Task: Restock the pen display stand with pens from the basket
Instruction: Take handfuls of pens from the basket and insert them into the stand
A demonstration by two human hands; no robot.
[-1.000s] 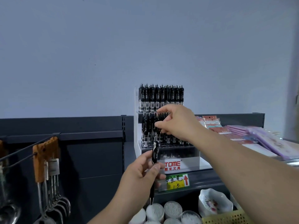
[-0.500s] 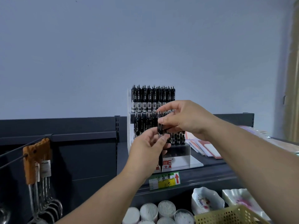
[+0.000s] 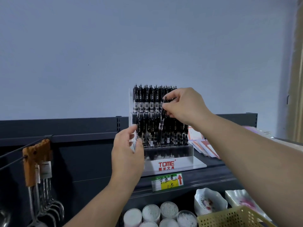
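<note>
A clear tiered pen display stand (image 3: 170, 164) with a red TOME label sits on the dark shelf, its upper two rows packed with black pens (image 3: 146, 102). My right hand (image 3: 183, 105) pinches one black pen (image 3: 161, 123) by its top, holding it upright in front of the middle row. My left hand (image 3: 126, 153) hovers with relaxed fingers at the stand's left side, holding nothing. A corner of the yellow perforated basket (image 3: 232, 217) shows at the bottom right.
A green and yellow price tag (image 3: 167, 181) hangs on the shelf edge. Below are tubs of cotton swabs (image 3: 150, 213) and patterned ceramic dishes (image 3: 209, 203). Wooden-handled utensils (image 3: 37, 167) hang at the left. Card packets (image 3: 203, 145) lie right of the stand.
The pen passed from my left hand to my right, which lifted it up before the middle row. My left hand let go and dropped back to the stand's left side.
</note>
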